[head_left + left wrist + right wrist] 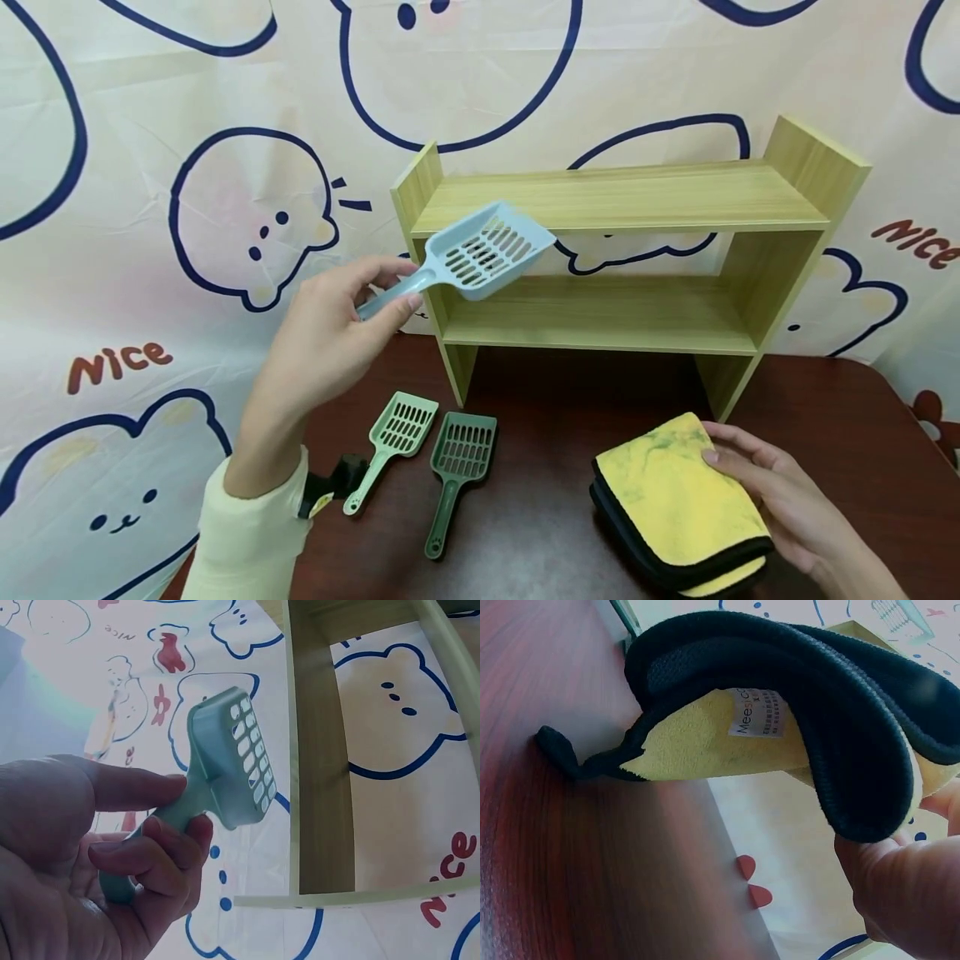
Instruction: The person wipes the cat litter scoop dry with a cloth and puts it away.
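My left hand holds a light blue litter scoop by its handle, raised in front of the shelf's left side. In the left wrist view, thumb and curled fingers wrap the handle of the scoop, its slotted head pointing up. At the right, my right hand grips the right edge of a folded yellow towel with black trim, thumb on top. In the right wrist view, the towel's folds hang apart, with a white label inside and a lower corner near the table.
A light wooden two-tier shelf stands at the back of the dark red-brown table. A pale green scoop and a dark green scoop lie on the table at left. Behind hangs a cartoon-printed cloth.
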`<state>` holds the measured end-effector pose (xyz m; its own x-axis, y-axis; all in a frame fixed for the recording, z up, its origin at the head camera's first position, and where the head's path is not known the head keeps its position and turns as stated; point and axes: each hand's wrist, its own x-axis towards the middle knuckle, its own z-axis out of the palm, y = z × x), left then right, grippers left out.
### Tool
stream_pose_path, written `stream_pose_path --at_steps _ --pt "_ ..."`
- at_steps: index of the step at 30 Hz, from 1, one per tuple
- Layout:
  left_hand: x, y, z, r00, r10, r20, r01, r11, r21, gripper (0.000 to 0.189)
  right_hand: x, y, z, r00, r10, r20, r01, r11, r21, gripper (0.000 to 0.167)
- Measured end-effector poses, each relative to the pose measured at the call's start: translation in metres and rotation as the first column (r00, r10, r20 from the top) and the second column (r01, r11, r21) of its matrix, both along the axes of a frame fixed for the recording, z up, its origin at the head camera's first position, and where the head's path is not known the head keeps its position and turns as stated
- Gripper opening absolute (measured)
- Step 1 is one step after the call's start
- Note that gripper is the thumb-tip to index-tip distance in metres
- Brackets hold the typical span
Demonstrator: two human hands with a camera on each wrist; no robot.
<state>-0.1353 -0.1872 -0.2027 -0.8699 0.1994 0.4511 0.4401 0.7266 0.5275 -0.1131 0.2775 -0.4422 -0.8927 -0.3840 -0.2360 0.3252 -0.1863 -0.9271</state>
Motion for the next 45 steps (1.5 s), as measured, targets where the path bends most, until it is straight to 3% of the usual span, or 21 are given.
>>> stream_pose_path --at_steps 8,18,24,35,45 --pt "-0.026 0.009 0.02 0.999 0.038 0.025 -0.038 0.999 -0.004 0.028 -0.003 -0.007 0.005 1.0 -0.014 -0.008 0.014 1.0 0.006 0.036" --pt "-0.063 0.025 0.019 0.989 0.137 0.062 -0.139 0.99 0.022 0.031 -0.003 -0.011 0.007 1.0 -0.025 -0.017 0.025 1.0 -0.014 0.037" --pt "-0.081 0.036 0.02 0.974 0.216 0.072 -0.216 0.976 -0.006 0.036 -0.002 -0.014 0.009 0.999 -0.035 -0.03 0.035 0.999 -0.008 0.036" --pt "-0.091 0.058 0.019 0.941 0.337 -0.037 -0.339 0.94 -0.044 0.037 -0.002 -0.016 0.009 0.998 -0.025 -0.06 0.023 0.999 -0.022 0.037" --pt "-0.087 0.053 0.011 0.926 0.376 -0.036 -0.377 0.924 -0.06 0.046 -0.001 -0.016 0.008 0.997 -0.03 -0.066 0.029 0.999 -0.016 0.037"
